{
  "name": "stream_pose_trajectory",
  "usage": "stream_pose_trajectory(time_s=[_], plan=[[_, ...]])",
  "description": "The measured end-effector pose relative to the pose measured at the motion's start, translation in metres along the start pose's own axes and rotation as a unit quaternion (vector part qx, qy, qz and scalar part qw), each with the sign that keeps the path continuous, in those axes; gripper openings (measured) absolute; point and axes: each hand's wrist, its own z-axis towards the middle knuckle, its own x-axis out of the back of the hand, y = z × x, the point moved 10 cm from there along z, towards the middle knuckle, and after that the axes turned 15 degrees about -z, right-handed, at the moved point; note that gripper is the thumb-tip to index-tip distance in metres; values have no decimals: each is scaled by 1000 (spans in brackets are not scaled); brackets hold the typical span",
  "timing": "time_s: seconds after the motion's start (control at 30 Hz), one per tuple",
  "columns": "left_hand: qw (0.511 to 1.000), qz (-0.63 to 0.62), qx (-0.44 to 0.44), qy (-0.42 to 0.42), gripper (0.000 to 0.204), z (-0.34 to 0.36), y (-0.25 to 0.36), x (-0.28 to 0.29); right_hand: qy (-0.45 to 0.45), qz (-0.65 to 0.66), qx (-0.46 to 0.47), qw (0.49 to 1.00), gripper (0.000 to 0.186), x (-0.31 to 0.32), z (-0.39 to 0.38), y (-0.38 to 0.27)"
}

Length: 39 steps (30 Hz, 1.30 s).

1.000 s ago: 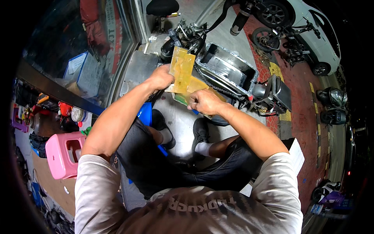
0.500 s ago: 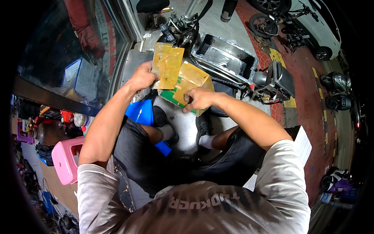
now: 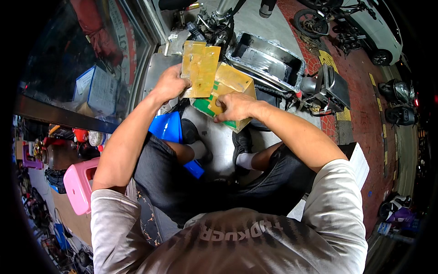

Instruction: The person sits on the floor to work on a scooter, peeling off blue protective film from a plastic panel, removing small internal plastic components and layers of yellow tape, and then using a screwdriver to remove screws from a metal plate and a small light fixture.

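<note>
My left hand [image 3: 172,84] is closed on the lower left edge of a flat yellow-brown board [image 3: 200,64], its thumb on the front face. Creased, shiny patches run across that board. My right hand [image 3: 236,108] grips a box-shaped yellow block [image 3: 232,77] with green patches on its near side, thumb and fingers pinching near the lower edge. The board stands just left of the block and overlaps part of it; whether they touch, I cannot tell. Both are held above the floor, in front of my knees.
Behind the block lies an open metal case [image 3: 264,57] on the vehicle parts. A blue sheet [image 3: 166,128] is by my left foot. A pink stool [image 3: 80,187] stands at left, below a glass window [image 3: 54,59]. Parked bikes [image 3: 312,23] and a white car [image 3: 378,27] are at far right.
The board in my left hand has turned slightly more upright. The block in my right hand has tilted, showing more of its right side. Both hands keep their hold.
</note>
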Motion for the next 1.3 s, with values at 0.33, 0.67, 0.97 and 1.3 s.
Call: stream_pose_trajectory(time_s=[0.33,0.67,0.97,1.3], plan=[[999,7,-23,29,45,5,-4,11,141,-97,-9,985,41,67,-21,13],[996,-9,17,88,39,3,-10,29,250,-181,51,950,23,83,-30,-6],[986,-48,31,154,31,18,-10,44,337,-158,-1,928,21,115,-45,13],[974,21,-22,224,32,40,4,50,354,-196,-8,914,17,125,-60,24]])
